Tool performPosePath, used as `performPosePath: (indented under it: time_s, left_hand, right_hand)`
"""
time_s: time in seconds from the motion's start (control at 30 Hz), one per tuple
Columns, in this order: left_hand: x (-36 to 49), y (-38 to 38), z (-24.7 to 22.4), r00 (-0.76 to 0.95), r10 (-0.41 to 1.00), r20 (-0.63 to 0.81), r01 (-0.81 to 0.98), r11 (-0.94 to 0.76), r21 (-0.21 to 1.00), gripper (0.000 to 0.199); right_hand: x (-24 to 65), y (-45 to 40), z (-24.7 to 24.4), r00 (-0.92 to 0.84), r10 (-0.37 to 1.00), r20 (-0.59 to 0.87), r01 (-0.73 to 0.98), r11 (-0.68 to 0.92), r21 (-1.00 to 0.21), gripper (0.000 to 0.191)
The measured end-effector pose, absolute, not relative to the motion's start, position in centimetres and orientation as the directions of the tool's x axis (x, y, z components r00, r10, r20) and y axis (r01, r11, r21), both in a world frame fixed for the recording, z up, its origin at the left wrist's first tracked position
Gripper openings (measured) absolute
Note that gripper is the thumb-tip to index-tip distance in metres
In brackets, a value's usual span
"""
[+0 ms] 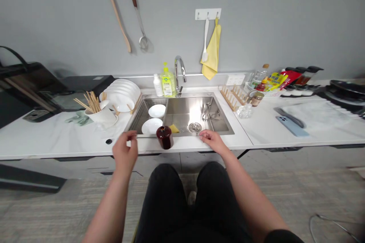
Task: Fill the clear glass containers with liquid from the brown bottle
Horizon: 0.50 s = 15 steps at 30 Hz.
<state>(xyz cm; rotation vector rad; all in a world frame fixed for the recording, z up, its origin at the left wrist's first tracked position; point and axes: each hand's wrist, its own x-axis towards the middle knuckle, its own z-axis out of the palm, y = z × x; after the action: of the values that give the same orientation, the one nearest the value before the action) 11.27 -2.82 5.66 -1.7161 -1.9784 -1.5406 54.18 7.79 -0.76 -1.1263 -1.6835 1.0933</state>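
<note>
My left hand (pixel 125 151) hovers over the counter's front edge, to the left of a dark amber bottle (pixel 165 138). Its fingers bend loosely, the thumb stands apart, and nothing is in it. The bottle is upright on the counter strip before the sink (pixel 228 131), touched by neither hand. At the sink's front rim is my right hand (pixel 213 140), fingers half curled with a gap to the thumb and no object between them. Two white bowls (pixel 152 125) sit in the sink's left part. Behind the bottle, a yellow sponge (pixel 173 128) lies in the basin.
A chrome faucet (pixel 177 76) rises behind the sink, beside a green soap bottle (pixel 167 83). On the left stand white plates (pixel 124 93) and a white pot (pixel 102 117) holding chopsticks. Rightward are a wooden rack (pixel 232 98), a jar (pixel 256 99) and a blue phone (pixel 292 126).
</note>
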Motion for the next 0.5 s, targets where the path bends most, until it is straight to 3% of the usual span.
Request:
performPosePath:
  time_s: [0.13, 0.27, 0.4, 0.5]
  left_hand:
    - [0.4, 0.3, 7.7, -0.589, 0.569, 0.574, 0.781, 0.217, 0.585, 0.041]
    - [-4.1, 2.2, 7.9, -0.714, 0.537, 0.449, 0.664, 0.315, 0.678, 0.07]
    - [-4.8, 3.4, 8.1, -0.792, 0.553, 0.259, 0.539, 0.433, 0.723, 0.066]
    - [-4.9, 3.4, 8.4, -0.796, 0.535, 0.284, 0.553, 0.45, 0.701, 0.061]
  right_hand:
    - [54.4, 7.7, -0.9, -0.303, 0.94, 0.16, 0.246, 0.239, -0.939, 0.047]
    - [54.3, 7.7, -1.0, -0.28, 0.945, 0.167, 0.242, 0.238, -0.94, 0.047]
    - [54.0, 7.5, -0.7, -0.263, 0.95, 0.169, 0.247, 0.235, -0.94, 0.047]
    - [54.0, 7.3, -0.3, -0.244, 0.955, 0.169, 0.258, 0.232, -0.938, 0.047]
